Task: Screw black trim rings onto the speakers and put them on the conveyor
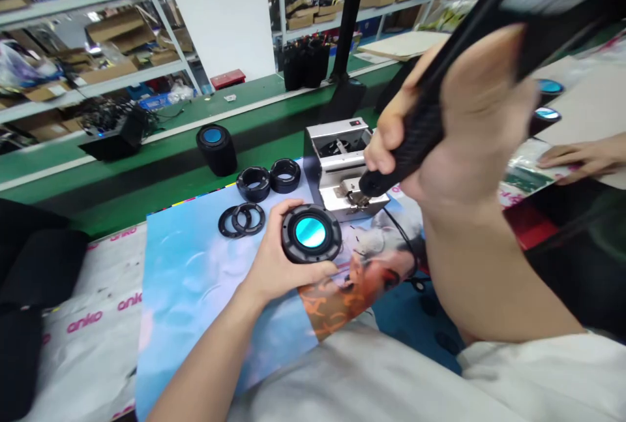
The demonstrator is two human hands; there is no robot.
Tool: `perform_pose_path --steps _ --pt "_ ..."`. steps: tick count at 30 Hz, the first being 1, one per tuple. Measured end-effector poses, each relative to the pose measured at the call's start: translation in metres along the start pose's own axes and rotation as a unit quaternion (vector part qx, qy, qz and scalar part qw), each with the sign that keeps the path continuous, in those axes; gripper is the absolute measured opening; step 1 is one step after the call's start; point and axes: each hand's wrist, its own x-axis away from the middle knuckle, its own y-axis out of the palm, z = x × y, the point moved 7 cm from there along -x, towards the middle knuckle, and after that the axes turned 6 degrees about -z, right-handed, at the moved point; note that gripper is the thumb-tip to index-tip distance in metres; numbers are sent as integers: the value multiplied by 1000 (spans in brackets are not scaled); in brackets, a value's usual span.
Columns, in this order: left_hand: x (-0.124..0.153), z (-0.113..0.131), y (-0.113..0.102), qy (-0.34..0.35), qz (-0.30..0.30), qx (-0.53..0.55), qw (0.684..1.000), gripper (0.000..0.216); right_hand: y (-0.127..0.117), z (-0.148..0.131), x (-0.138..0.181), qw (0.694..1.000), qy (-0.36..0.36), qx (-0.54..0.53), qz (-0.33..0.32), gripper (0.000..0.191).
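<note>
My left hand (pixel 274 262) is wrapped around a round black speaker (pixel 289 249) with a shiny blue centre facing up. It is held just above the printed sheet. My right hand (pixel 454 128) grips a black electric screwdriver (pixel 423 128), slanted with its tip down. That tip is at the front of a metal screw feeder (pixel 345 164); whether a screw is on the bit cannot be made out. Two thick black rings (pixel 254 195) stand behind my left hand. Two thin black rings (pixel 263 218) lie overlapping to the left of it.
A black cylindrical speaker (pixel 218 154) stands on the green bench (pixel 176 171). At the right are a co-worker's hand (pixel 581 158) and more blue-topped speakers (pixel 548 115). A black post (pixel 353 17) rises behind the feeder. A cable (pixel 403 233) hangs at the feeder's right.
</note>
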Motion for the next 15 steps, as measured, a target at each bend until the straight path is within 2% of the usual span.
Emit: perform_pose_path --steps 3,7,13,15 --pt "-1 3 -2 14 6 -7 1000 95 -28 35 8 997 13 29 65 46" --pt "-2 5 -3 31 -4 -19 999 98 -38 63 16 992 81 71 61 50" --pt "-1 3 -4 28 1 -19 999 100 -34 58 18 991 121 50 16 69" --pt "0 1 -3 23 3 -11 1000 99 -29 46 17 993 119 27 5 67"
